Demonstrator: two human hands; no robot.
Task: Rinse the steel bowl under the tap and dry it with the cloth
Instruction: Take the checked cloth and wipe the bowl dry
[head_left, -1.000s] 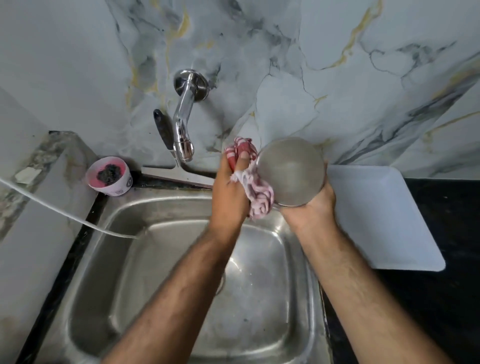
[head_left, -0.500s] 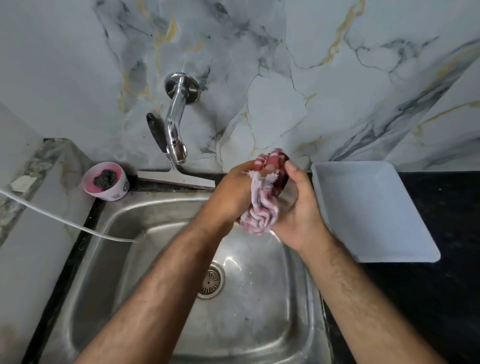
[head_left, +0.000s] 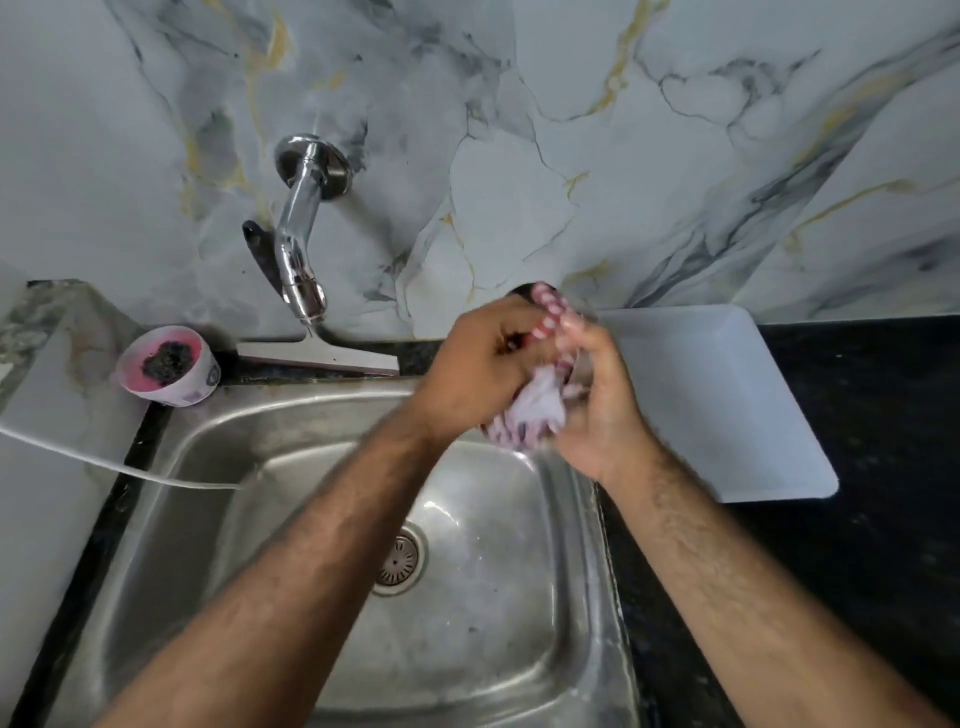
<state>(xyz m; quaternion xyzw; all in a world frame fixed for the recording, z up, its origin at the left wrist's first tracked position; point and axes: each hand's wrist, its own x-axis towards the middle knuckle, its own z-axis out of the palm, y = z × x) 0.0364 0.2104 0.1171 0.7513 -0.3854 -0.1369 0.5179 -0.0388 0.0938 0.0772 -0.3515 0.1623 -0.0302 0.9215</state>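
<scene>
Both hands meet above the far right corner of the steel sink (head_left: 218, 447). My left hand (head_left: 478, 364) grips the red-and-white checked cloth (head_left: 530, 415) and presses it between the hands. My right hand (head_left: 602, 410) wraps around the steel bowl (head_left: 581, 369), of which only a blurred sliver shows between fingers and cloth. The chrome tap (head_left: 298, 249) sticks out of the marble wall to the left, and no water runs from it.
A white tray (head_left: 727, 405) lies on the black counter (head_left: 857, 467) right of the sink. A squeegee (head_left: 317, 358) leans at the wall under the tap. A pink cup with a dark scrubber (head_left: 166, 366) stands at the left. A white hose (head_left: 104, 462) runs over the sink's left rim.
The bowl was held up in plain view with the cloth at its left side. Now both hands have closed around it, lower and nearer the sink, and the cloth and hands hide most of it.
</scene>
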